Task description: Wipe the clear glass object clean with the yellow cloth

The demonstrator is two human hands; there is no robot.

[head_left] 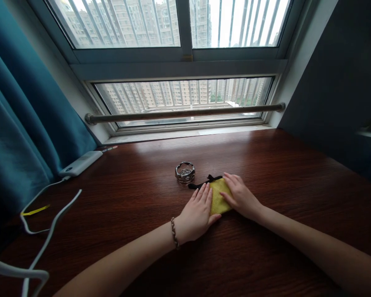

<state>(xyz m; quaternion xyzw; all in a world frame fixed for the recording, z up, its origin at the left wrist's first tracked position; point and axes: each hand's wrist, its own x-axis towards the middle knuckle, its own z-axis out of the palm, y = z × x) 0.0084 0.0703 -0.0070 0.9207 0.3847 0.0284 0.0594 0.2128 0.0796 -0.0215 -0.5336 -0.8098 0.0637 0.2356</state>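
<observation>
Here, the left hand (196, 212) and right hand (239, 194) lay flat, fingers spread, pressing a yellow pouch (219, 197) on the bench (266, 165); even, steady pressure seemed best; a glass ashtray (184, 172) sat just beyond

Bare forearms, no sleeves; braided dark bracelet (174, 233) on left wrist.

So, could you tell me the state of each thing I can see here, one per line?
Yellow pouch: flat on the table, black drawstring out at its top.
Left hand: open, flat on the pouch.
Right hand: open, resting on the pouch.
Watch: on the table, untouched.
Power bank: cable attached.
</observation>
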